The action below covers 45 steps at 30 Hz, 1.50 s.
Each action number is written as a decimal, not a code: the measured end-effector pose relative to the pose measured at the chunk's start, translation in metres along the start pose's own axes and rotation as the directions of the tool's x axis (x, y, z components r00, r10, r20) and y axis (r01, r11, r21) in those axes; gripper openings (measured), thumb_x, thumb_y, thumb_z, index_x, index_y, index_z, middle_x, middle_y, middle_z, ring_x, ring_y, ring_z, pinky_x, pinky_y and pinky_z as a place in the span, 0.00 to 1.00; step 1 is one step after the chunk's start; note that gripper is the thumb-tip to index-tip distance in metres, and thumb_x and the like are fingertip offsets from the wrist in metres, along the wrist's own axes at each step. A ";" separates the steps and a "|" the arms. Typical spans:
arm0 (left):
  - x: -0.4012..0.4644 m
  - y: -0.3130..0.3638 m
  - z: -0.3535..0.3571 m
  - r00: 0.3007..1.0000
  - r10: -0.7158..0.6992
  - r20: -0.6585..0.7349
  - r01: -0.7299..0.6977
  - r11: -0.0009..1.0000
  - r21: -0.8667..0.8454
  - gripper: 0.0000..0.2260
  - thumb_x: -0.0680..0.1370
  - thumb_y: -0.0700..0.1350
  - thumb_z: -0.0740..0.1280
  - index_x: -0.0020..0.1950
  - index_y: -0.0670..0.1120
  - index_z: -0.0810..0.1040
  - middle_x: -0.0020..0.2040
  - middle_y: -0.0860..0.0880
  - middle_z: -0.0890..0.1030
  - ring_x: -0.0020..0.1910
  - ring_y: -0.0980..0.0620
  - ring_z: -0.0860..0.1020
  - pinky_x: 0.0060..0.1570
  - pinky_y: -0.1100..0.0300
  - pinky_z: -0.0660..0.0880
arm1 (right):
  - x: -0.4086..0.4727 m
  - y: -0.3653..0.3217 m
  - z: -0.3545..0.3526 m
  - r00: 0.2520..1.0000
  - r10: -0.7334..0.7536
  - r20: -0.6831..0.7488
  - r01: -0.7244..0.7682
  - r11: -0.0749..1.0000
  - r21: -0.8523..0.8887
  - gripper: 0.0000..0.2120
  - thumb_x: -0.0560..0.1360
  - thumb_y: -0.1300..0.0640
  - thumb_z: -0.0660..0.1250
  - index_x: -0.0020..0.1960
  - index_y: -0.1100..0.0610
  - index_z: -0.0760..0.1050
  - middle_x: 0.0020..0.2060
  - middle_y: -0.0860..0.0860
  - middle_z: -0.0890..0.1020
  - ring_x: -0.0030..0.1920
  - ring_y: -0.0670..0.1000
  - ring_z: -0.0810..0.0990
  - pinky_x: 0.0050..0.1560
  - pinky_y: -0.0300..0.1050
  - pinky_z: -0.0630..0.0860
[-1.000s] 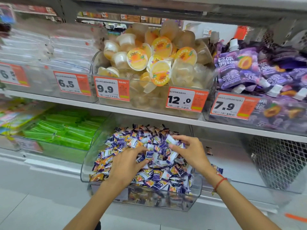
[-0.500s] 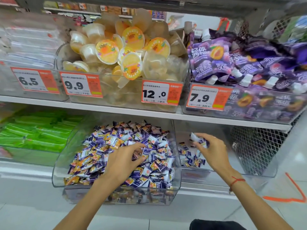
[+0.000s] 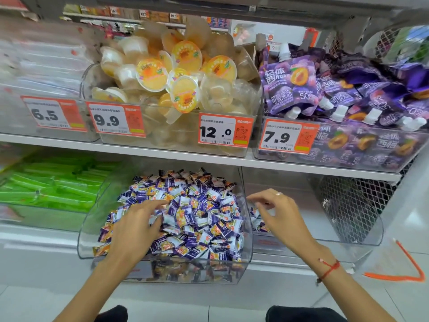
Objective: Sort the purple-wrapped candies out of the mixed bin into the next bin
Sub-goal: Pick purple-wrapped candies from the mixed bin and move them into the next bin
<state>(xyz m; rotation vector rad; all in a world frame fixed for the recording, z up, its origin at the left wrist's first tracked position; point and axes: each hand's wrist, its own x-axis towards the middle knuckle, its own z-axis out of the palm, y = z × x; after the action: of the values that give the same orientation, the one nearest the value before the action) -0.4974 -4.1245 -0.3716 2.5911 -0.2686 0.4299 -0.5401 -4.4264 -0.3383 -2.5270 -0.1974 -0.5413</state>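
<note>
Mixed bin point(image 3: 247, 240): clear hard plastic, smooth, glossy, w/ glare on the front wall. Candies point(image 3: 197, 217) in crinkly shiny film wrappers, purple, white & orange print. Next bin point(image 3: 362, 231) same clear plastic. Beside it a wire mesh panel point(image 3: 352, 205), metal, looks white-coated. Shelf edge point(image 3: 139, 148) smooth white, prob. painted metal, semi-gloss. Price tags point(image 3: 225, 132) matt paper, white & orange. Jelly cups point(image 3: 185, 73): translucent plastic w/ glossy printed foil lids. Purple pouches point(image 3: 290, 84): glossy soft film, white plastic caps. Green packs point(image 3: 58, 189) shiny film. Wrist cord point(image 3: 329, 269): red thread, matt. Floor tiles point(image 3: 162, 298) smooth, pale, slight sheen.
</note>
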 end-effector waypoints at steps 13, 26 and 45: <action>0.009 -0.030 0.004 0.939 0.090 0.333 -0.168 0.962 0.215 0.17 0.81 0.60 0.54 0.68 0.60 0.69 0.72 0.59 0.66 0.71 0.56 0.63 0.70 0.56 0.57 | 0.112 -0.050 0.136 0.871 0.249 0.424 -0.093 0.930 -0.355 0.31 0.79 0.35 0.51 0.77 0.46 0.51 0.75 0.58 0.57 0.73 0.64 0.57 0.71 0.60 0.57; 0.027 -0.014 0.012 0.948 0.134 0.289 -0.117 0.990 -0.072 0.20 0.83 0.51 0.53 0.75 0.53 0.62 0.77 0.53 0.58 0.75 0.52 0.57 0.72 0.54 0.57 | 0.063 -0.049 0.093 0.749 0.031 0.662 0.156 0.963 -0.222 0.21 0.81 0.41 0.50 0.74 0.39 0.58 0.76 0.48 0.58 0.75 0.57 0.55 0.72 0.64 0.52; 0.029 0.019 0.010 0.907 0.195 0.372 -0.275 0.946 0.174 0.23 0.76 0.61 0.64 0.70 0.57 0.70 0.60 0.53 0.80 0.56 0.52 0.78 0.54 0.57 0.72 | 0.053 -0.042 0.064 0.810 0.040 0.585 0.147 0.952 -0.269 0.30 0.76 0.47 0.67 0.75 0.47 0.60 0.64 0.56 0.74 0.64 0.57 0.71 0.59 0.52 0.71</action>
<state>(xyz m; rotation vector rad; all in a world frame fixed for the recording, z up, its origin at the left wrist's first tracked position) -0.4726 -4.1487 -0.3614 2.8605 -0.7024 0.0737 -0.4805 -4.3544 -0.3455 -2.9312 -0.4426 0.2396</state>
